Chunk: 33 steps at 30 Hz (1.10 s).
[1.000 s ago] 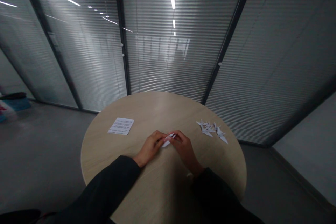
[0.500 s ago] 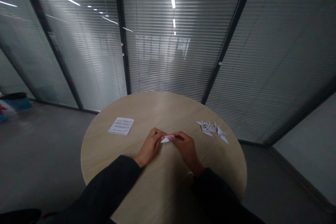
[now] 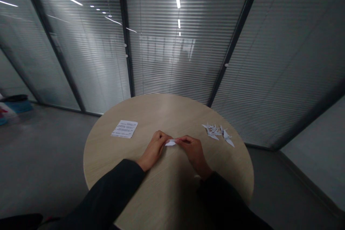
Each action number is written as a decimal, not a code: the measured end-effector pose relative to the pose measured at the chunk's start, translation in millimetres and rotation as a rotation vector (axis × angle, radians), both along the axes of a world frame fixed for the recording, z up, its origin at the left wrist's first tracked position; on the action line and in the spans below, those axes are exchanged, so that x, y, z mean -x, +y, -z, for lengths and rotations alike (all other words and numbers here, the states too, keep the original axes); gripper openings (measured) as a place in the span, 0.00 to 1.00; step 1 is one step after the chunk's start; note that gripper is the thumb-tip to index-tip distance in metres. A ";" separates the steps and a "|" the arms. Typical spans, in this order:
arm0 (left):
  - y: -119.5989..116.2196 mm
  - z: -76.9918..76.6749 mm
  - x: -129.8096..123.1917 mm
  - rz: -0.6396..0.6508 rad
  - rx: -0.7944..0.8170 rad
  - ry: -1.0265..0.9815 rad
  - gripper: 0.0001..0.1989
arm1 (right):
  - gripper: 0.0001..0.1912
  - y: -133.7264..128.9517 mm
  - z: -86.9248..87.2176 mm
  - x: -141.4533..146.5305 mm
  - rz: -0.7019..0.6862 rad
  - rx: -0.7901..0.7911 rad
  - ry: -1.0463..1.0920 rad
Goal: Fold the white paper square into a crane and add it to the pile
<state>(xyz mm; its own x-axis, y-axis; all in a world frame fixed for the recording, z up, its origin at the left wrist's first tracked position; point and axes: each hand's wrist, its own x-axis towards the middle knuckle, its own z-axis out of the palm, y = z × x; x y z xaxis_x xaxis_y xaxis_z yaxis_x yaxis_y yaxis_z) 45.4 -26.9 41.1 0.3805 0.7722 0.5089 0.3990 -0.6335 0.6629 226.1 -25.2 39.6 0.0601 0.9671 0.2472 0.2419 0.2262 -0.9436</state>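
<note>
A small white folded paper (image 3: 170,143), narrow and slant-edged, was at the middle of a round, pale wood-grain table (image 3: 161,113). The left hand (image 3: 154,149), fingers nearly closed, gripped its left end; the right hand (image 3: 193,151) pinched its right end between thumb and fingers. Beyond stood glass walls with blinds (image 3: 172,61), above grey floor (image 3: 54,136). Two hands, one folded paper and one printed pile (image 3: 124,129), far left, showed; overlapping paper cranes (image 3: 214,132), far right, could not be counted exactly.
</note>
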 end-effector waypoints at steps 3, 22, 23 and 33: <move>2.7 1.3 1.1 0.003 0.011 -0.047 0.13 | 0.11 -1.0 -1.5 -2.3 0.013 -0.020 -0.001; 6.6 2.7 5.9 -0.036 -0.182 0.016 0.16 | 0.11 -4.2 3.4 3.0 -0.095 -0.350 -0.194; 6.0 2.4 5.7 -0.028 -0.184 0.008 0.16 | 0.11 -4.0 4.1 2.6 -0.098 -0.347 -0.191; 10.2 -3.1 4.8 -0.030 0.030 -0.312 0.11 | 0.10 -3.6 3.7 -3.4 -0.022 -0.301 -0.112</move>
<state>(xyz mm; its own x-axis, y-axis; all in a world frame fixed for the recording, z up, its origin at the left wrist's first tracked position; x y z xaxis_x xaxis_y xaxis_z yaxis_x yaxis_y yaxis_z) 40.6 -16.6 44.2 0.1861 0.7974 0.5740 0.1912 -0.6025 0.7749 229.5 -28.8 35.9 -0.0035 0.8501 0.5266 0.3323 0.4976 -0.8012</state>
